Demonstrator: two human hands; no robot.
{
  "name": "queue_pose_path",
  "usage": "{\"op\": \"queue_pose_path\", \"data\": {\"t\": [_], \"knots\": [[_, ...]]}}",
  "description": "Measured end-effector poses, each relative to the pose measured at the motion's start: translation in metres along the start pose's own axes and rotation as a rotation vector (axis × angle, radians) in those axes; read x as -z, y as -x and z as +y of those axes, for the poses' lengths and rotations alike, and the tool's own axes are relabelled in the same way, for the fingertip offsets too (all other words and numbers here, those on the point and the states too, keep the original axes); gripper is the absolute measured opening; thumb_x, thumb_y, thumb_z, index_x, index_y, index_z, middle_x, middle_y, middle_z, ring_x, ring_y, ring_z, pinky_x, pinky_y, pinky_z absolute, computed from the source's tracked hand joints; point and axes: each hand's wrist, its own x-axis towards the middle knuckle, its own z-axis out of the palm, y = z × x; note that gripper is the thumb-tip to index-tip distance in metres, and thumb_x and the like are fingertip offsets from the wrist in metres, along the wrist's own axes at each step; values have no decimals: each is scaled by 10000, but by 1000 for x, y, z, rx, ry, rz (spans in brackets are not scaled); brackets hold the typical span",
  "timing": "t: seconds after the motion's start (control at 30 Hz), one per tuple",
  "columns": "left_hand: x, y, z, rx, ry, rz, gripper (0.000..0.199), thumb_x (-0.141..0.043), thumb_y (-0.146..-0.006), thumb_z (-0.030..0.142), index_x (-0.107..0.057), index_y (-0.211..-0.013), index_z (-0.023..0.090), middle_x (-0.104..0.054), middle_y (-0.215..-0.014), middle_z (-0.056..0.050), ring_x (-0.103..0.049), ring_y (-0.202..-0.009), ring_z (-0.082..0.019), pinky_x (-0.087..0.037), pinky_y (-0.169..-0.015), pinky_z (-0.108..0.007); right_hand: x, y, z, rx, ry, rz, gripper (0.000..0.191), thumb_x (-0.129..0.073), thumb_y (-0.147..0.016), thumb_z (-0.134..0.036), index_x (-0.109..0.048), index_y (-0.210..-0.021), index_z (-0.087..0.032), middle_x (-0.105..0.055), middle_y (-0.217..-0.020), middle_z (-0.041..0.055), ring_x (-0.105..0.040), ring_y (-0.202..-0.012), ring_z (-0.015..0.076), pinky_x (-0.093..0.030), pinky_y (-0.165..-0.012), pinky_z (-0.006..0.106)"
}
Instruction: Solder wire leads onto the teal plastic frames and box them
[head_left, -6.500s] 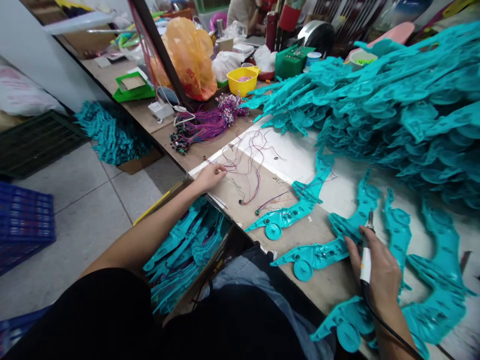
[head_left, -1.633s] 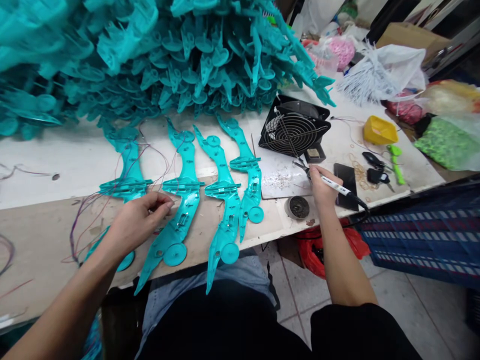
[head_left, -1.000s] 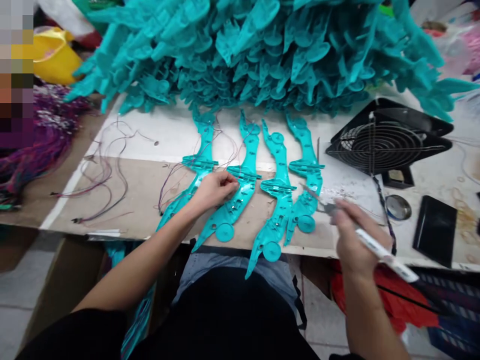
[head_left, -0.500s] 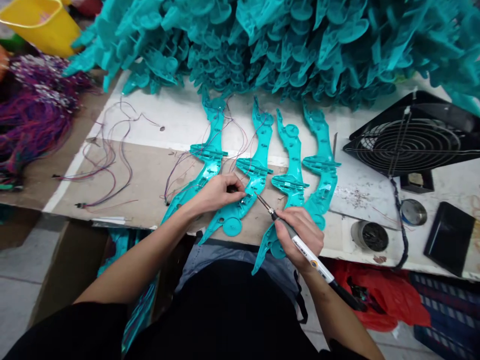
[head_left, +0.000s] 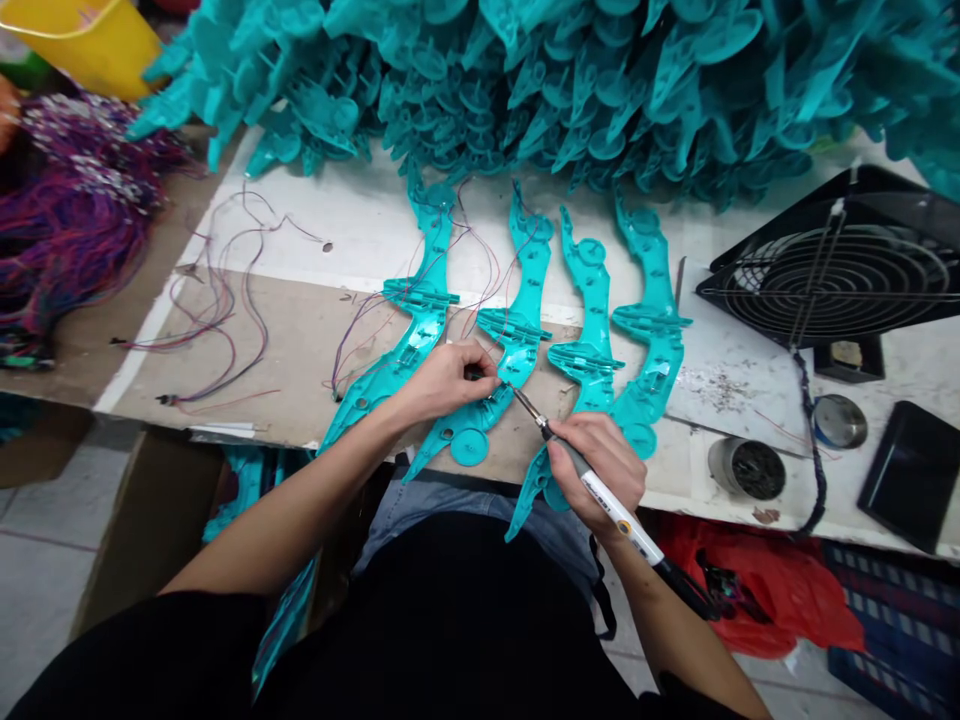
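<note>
My right hand (head_left: 600, 465) grips a soldering iron (head_left: 604, 497) with a white and black handle, its metal tip slanting up-left to the second teal plastic bow-shaped piece from the left (head_left: 517, 362). My left hand (head_left: 454, 382) rests over the same piece. Its thumb and forefinger are pinched close to the iron's tip, and a small dark part shows under the fingers, too hidden to name. Left of it lies another teal piece (head_left: 421, 335) with thin wires (head_left: 352, 350) across it. A third piece (head_left: 592, 320) extends up beyond my right hand.
A large heap of teal pieces (head_left: 525, 90) fills the back. Loose wires (head_left: 251, 290) and a purple wire bundle (head_left: 90, 210) lie left. On the right are a black fan (head_left: 810, 265), a tin of dark material (head_left: 748, 468), a small round tin (head_left: 840, 421) and a black box (head_left: 907, 475).
My left fingers have shifted slightly right, nearer the iron's tip, over the second piece. The right hand keeps its grip on the iron. The whole view has shifted slightly.
</note>
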Motion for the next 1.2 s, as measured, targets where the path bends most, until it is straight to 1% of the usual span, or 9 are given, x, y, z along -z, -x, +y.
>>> {"op": "queue_pose_path", "data": {"t": [0.2, 0.3, 0.4, 0.53, 0.83, 1.0, 1.1, 1.2], "knots": [[0, 0, 2, 13, 19, 4, 64, -643, -710, 210, -650, -692, 149, -635, -732, -8, -566, -678, -106, -445, -642, -228, -1, 0, 1, 21, -2, 7, 255, -659, -805, -69, -682, -1028, -191, -681, -779, 38, -634, -761, 187, -551, -706, 344], [-1, 0, 3, 23, 35, 9, 63, -641, -702, 212, -644, -685, 152, -633, -729, -8, -561, -677, -109, -442, -640, -232, 0, -1, 0, 25, 12, 43, 239, -654, -810, -68, -684, -1013, -191, -677, -768, 33, -637, -753, 181, -552, -702, 337], [-1, 0, 4, 25, 52, 11, 58, -638, -697, 217, -637, -678, 162, -639, -730, -7, -555, -672, -112, -450, -642, -237, 1, -1, -1, 6, 18, 71, 224, -653, -813, -76, -695, -1004, -186, -679, -764, 36, -647, -758, 184, -553, -701, 339], [-1, 0, 4, 21, 49, 5, 48, -635, -694, 209, -635, -674, 165, -635, -725, -5, -552, -671, -109, -451, -645, -238, 1, -1, 0, -17, 21, 61, 219, -649, -821, -98, -708, -1006, -200, -687, -763, 34, -654, -759, 190, -554, -690, 345], [0, -1, 1, 6, 38, -12, 61, -623, -706, 221, -634, -699, 161, -638, -737, -5, -554, -686, -108, -454, -663, -244, 1, 0, 2, -33, -8, 95, 240, -666, -812, -100, -726, -1021, -203, -712, -798, 39, -664, -761, 196, -563, -704, 356], [0, -1, 4, 11, 50, -13, 60, -628, -707, 220, -644, -711, 162, -647, -740, -7, -567, -694, -114, -460, -658, -243, 3, 0, 2, -68, -13, 118, 213, -662, -824, -120, -729, -1009, -200, -714, -809, 53, -669, -767, 209, -565, -697, 375], [7, 1, 9, 16, 89, 18, 118, -624, -763, 255, -686, -778, 156, -696, -819, -28, -601, -729, -121, -485, -678, -242, 5, 0, 0, -114, 4, 134, 184, -653, -841, -146, -725, -1001, -200, -715, -810, 56, -674, -775, 212, -568, -702, 387], [20, 7, 13, -11, 106, 53, 219, -581, -857, 306, -739, -875, 156, -738, -915, -52, -654, -821, -139, -514, -751, -248, 7, -1, -2, -118, 7, 150, 177, -649, -845, -143, -723, -995, -201, -721, -819, 55, -678, -782, 210, -569, -706, 383]]}}
